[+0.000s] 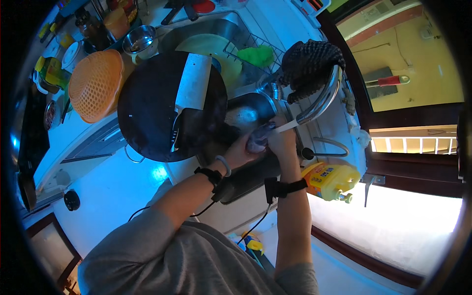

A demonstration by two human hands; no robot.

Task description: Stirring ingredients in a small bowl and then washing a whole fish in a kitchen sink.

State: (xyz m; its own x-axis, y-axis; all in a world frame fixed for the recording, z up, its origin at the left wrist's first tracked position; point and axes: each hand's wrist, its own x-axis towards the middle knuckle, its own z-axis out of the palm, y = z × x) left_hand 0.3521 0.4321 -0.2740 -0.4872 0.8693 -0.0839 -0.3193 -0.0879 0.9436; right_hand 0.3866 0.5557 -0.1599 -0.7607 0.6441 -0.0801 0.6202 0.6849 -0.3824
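Note:
Over the dark sink basin point(254, 107), both my hands are on a glossy, dark purplish piece of food point(257, 142), whose exact kind I cannot tell. My left hand point(238, 153) cups it from the left and below. On its right side, my right hand point(283, 138) grips it near the upper end. The curved chrome faucet point(320, 99) points down at my right hand; the white length at its mouth may be water or a nozzle. To the left, a round dark board point(147, 110) with a metal ring carries a cleaver point(193, 81), its handle towards me.
Beyond lies a second basin with a large pale round vessel point(195, 42) and a green cloth point(256, 55) on a wire rack. A dark cloth point(309, 62) drapes over the faucet. An orange basket point(96, 86), a steel bowl point(139, 40) and a yellow detergent bottle point(332, 180) stand around.

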